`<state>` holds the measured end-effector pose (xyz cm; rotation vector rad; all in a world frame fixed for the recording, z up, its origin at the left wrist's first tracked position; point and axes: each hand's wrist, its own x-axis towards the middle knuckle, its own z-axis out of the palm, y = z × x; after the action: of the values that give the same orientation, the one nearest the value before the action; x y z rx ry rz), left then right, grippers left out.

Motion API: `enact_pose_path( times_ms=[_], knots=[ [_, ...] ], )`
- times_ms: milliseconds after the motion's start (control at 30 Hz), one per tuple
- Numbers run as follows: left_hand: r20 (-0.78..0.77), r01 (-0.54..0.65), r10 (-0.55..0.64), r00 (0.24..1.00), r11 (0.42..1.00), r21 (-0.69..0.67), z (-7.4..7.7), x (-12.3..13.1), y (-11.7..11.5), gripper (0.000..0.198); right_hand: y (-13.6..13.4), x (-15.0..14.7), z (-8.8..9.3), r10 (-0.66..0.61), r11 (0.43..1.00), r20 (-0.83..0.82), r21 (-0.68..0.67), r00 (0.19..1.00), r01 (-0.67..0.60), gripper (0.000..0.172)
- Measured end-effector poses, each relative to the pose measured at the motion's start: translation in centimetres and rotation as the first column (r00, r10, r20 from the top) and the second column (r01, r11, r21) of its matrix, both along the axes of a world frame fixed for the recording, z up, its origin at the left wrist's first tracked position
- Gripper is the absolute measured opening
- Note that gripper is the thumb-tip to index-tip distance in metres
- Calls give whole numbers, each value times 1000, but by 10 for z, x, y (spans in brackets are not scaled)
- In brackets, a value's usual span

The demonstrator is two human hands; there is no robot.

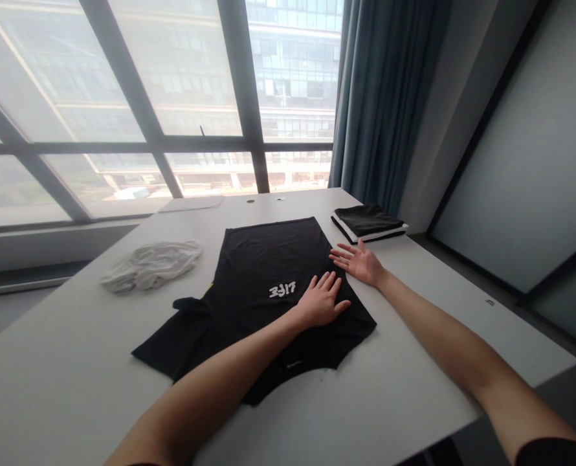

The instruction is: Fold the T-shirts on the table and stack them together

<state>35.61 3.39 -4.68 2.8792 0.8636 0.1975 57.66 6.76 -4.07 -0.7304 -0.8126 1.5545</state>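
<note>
A black T-shirt [263,255] lies spread on the white table, its neck end toward me and its hem toward the window. White lettering on its chest appears upside down from here. One sleeve, at the left, is partly bunched; the right side lies flat. My left hand [321,300] rests palm down on the shirt beside the lettering, fingers spread. At the shirt's right edge, my right hand [358,262] has its fingers stretched out, palm turned toward the shirt. Neither hand grips anything. My left forearm covers part of the shirt's lower left.
A crumpled white garment [152,265] lies left of the shirt on the table [74,362]. Toward the back right sits a stack of folded black and white clothes [368,221]. A window and a blue curtain [385,97] stand behind the table.
</note>
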Motion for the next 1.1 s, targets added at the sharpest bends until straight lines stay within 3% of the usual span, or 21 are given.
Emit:
enact_pose_path(
  times_ms=[133,267,367,500,600,733,867,1100],
  knots=[
    [2,-8,8,1000,1000,-5,-1,0,1,78,0,7,1,-41,998,-136,36,990,46,65],
    [53,3,-3,999,1000,10,10,-1,-4,73,3,8,0,-134,991,-192,-17,972,133,59],
    [132,159,-162,978,987,30,22,0,-16,66,6,8,-4,-158,987,-172,-35,972,154,57],
    [110,447,-440,891,893,-50,24,1,-35,66,9,9,-6,-131,991,-138,-13,982,130,57],
    [82,496,-490,868,863,-90,20,1,-43,67,5,10,-3,-130,991,-133,20,983,133,56],
    [107,558,-550,829,826,-82,19,0,-46,64,-6,5,6,49,995,-114,88,992,-39,69],
    [83,611,-606,791,783,-112,22,0,-48,60,-13,-3,9,308,951,-19,-21,951,-308,72],
    [78,602,-598,798,782,-158,22,0,-48,72,-8,5,5,177,984,-58,16,983,-176,66]
  ],
)
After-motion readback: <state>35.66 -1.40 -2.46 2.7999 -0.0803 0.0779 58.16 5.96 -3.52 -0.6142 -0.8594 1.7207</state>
